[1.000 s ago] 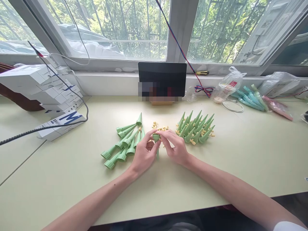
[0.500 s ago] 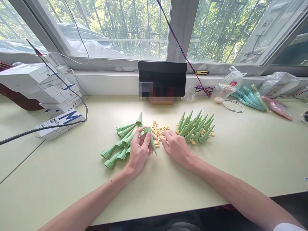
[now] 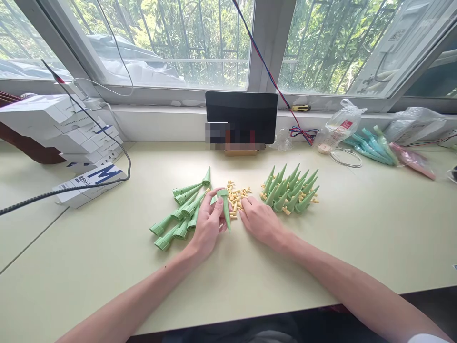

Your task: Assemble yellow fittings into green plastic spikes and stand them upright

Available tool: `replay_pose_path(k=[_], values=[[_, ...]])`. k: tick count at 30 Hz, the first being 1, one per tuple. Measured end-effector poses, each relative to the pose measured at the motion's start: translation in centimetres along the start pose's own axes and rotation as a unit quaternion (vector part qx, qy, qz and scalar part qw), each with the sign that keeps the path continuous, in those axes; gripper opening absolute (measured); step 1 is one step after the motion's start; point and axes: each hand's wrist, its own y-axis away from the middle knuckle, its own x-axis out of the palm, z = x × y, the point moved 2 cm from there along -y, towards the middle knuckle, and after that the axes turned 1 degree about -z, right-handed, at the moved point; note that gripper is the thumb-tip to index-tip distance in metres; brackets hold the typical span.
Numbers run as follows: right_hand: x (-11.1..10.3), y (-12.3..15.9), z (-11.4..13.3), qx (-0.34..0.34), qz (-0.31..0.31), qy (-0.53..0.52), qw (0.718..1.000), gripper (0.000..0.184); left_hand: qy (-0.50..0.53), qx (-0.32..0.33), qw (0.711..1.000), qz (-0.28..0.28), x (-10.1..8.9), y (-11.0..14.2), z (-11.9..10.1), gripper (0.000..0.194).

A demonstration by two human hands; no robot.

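My left hand [image 3: 209, 224] is closed round a green plastic cone spike [image 3: 225, 209], wide end up and tip pointing toward me. My right hand [image 3: 260, 220] rests on the table with its fingertips curled into a small heap of yellow plastic bits [image 3: 237, 193]; whether they pinch one I cannot make out. To the left lies a pile of plain green spikes [image 3: 182, 209]. To the right lies a pile of green spikes with yellow bits fitted [image 3: 291, 190].
A dark tablet [image 3: 241, 118] leans at the back of the pale table [image 3: 107, 257]. White boxes [image 3: 71, 138] and a black cable [image 3: 64, 190] sit at left. Plastic bags with blue-green spikes [image 3: 371, 143] and a white cord lie at back right.
My hands parted: the left hand drew the green spike leftward, then tilted it upright, while the right hand dropped onto the yellow bits and stayed there.
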Motion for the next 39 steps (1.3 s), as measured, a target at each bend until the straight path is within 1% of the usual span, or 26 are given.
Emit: replay_pose_path(k=[8,11,15,18,21,23,26,31,33,35,39], values=[[0.1,-0.2,-0.1,0.007,0.016,-0.007,1.0,0.015,0.0,-0.002,1.0,-0.001,0.0,-0.1,0.3,0.035],[0.1,-0.2,-0.2,0.016,-0.003,-0.042,0.999,0.016,-0.001,-0.004,1.0,-0.001,0.0,-0.1,0.2,0.036],[0.0,0.1,-0.2,0.011,-0.051,-0.133,0.99,0.016,-0.001,-0.006,1.0,-0.002,0.1,-0.1,0.2,0.034],[0.0,0.2,-0.1,-0.015,-0.083,-0.225,0.971,0.016,-0.001,-0.007,1.0,-0.001,0.0,-0.1,0.3,0.033],[0.3,0.1,-0.2,-0.038,-0.118,-0.312,0.942,0.016,0.001,-0.008,1.0,0.003,0.0,-0.1,0.4,0.033],[0.6,0.1,-0.4,-0.036,-0.14,-0.364,0.92,0.015,-0.001,-0.007,1.0,0.002,0.0,-0.1,0.4,0.033],[0.9,0.0,-0.5,-0.025,-0.154,-0.434,0.887,0.013,-0.009,-0.008,1.0,-0.004,0.0,-0.2,0.5,0.033],[0.9,0.1,-0.3,-0.022,-0.186,-0.498,0.847,0.011,-0.01,-0.013,1.0,0.0,0.1,-0.2,0.6,0.035],[0.8,0.2,-0.2,-0.026,-0.201,-0.504,0.839,0.01,-0.009,-0.016,1.0,0.004,0.2,-0.2,0.6,0.036],[0.7,0.2,-0.1,-0.033,-0.211,-0.501,0.839,0.009,-0.011,-0.021,1.0,0.008,0.2,-0.1,0.5,0.036],[0.7,0.3,0.0,-0.055,-0.212,-0.498,0.839,0.007,-0.014,-0.029,0.999,0.021,0.3,-0.1,0.4,0.035]])
